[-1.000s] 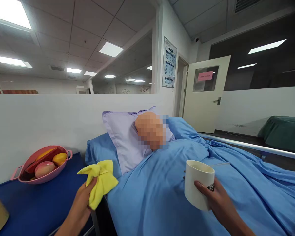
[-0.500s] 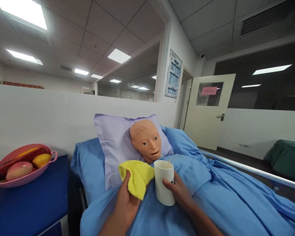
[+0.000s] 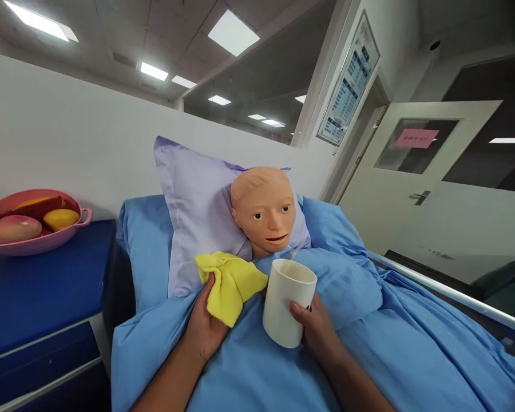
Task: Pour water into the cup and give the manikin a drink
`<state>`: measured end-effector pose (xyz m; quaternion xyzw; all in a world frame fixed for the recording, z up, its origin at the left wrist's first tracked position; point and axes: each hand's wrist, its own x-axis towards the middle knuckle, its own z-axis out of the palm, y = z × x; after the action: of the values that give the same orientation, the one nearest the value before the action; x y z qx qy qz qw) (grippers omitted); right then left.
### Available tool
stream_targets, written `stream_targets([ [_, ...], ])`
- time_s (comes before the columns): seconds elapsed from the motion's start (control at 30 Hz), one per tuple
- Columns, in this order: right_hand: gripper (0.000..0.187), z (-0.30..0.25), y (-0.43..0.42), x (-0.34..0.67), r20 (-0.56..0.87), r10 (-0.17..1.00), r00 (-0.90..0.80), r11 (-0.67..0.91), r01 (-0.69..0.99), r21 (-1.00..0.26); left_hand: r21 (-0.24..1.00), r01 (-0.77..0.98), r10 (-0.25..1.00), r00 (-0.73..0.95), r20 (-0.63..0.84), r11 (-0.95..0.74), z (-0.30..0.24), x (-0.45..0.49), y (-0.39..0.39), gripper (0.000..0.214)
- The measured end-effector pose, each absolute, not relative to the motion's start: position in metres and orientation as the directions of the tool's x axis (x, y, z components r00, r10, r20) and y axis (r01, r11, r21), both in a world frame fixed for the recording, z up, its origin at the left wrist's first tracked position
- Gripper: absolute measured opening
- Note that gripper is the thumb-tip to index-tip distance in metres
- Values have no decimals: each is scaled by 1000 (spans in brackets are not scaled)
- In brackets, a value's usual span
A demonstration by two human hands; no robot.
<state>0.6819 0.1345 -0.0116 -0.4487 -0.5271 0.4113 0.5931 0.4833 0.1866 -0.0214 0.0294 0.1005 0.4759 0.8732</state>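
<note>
My left hand point(image 3: 208, 326) is closed on a yellow cloth point(image 3: 230, 286), its thumb on top and the cloth draped over the fingers. A white mug point(image 3: 286, 303) is in my right hand point(image 3: 320, 329), thumb across its front and the other fingers hidden behind it. The mug tilts slightly, and a thin clear straw point(image 3: 298, 250) sticks up from its rim. Just beyond both hands lies a manikin head point(image 3: 264, 212), mouth slightly parted, on a lilac pillow point(image 3: 193, 212). The cloth's right corner reaches close to the mug; whether they touch I cannot tell.
A blue quilt point(image 3: 412, 332) covers the bed below the manikin's head. At left, a pink basket point(image 3: 38, 245) of fruit stands on a blue cabinet point(image 3: 68, 286). A pale bed rail point(image 3: 450, 294) runs along the right side. Behind it is a door point(image 3: 381, 189).
The view has tipped downward and come closer, so the manikin head and pillow appear larger and higher. Both hands keep hold of the cloth and the mug, and the mug leans slightly more.
</note>
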Motion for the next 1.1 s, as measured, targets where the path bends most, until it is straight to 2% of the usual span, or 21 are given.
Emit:
stream_targets([
  [0.4,58,-9,132,681,275,959,64,276,-21,-961,250,-829,865,489,-111,500,-21,485,180,35],
  [0.63,64,1,127,672,254,960,120,257,-11,-966,306,-813,865,493,-92,495,-26,485,181,38],
  [0.83,57,-3,130,678,251,967,41,252,-38,-967,301,-820,870,487,-78,486,-27,483,181,33],
  [1.1,60,0,132,680,245,969,-12,244,-63,-968,341,-813,868,495,-24,473,-32,483,182,45],
])
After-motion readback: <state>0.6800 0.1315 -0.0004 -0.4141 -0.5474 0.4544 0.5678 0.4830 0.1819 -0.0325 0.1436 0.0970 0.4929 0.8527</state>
